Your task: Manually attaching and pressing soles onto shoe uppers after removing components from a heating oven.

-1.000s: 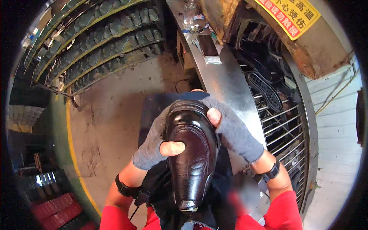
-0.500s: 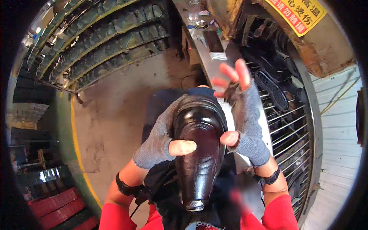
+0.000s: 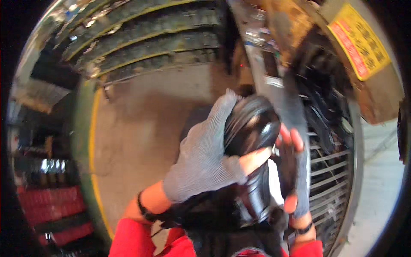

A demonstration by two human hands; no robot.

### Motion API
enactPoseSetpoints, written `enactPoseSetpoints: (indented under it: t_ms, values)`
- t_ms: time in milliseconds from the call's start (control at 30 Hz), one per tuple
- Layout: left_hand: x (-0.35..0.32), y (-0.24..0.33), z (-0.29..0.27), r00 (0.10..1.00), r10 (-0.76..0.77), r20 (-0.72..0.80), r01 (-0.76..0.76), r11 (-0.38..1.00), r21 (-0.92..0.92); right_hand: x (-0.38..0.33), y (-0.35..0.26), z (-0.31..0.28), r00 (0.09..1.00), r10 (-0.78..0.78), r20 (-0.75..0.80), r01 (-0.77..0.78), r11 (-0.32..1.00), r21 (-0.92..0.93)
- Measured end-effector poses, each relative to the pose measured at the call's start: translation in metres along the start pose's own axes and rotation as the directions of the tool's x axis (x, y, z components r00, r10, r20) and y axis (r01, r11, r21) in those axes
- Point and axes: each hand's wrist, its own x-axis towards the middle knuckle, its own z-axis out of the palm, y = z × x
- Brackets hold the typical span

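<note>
A shiny black leather boot is tilted in front of my body, its rounded toe end up and away from me. My left hand, in a grey knitted fingerless glove, wraps the boot's left side, thumb laid across its front; the other fingers are hidden behind it. On the other side, my right hand, gloved the same way, is beside the boot with thumb and fingers apart. Its fingertips are close to the toe end; blur hides whether they touch. A dark apron covers my lap below.
At my right runs a metal grate with dark shoe soles at its far end. A narrow table with small items stands ahead. Yellow-edged racks of shoes fill the far left; red stacked items are at lower left.
The boot has turned and tipped to the right, its toe end swinging up. My left hand has moved right with it, and my raised right hand has come down beside it. The view has shifted.
</note>
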Motion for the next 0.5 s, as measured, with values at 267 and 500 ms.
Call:
enactPoseSetpoints:
  t_ms: [267, 500]
  values:
    - [-0.007, -0.032, 0.014, 0.985, 0.013, -0.171, 0.036, 0.960, 0.277, -0.029, -0.014, -0.030, 0.795, 0.603, -0.063, -0.604, 0.776, -0.185]
    - [-0.052, -0.087, 0.049, 0.994, -0.104, 0.034, 0.093, 0.966, 0.242, -0.061, -0.010, -0.094, 0.608, 0.786, -0.116, -0.751, 0.616, 0.236]
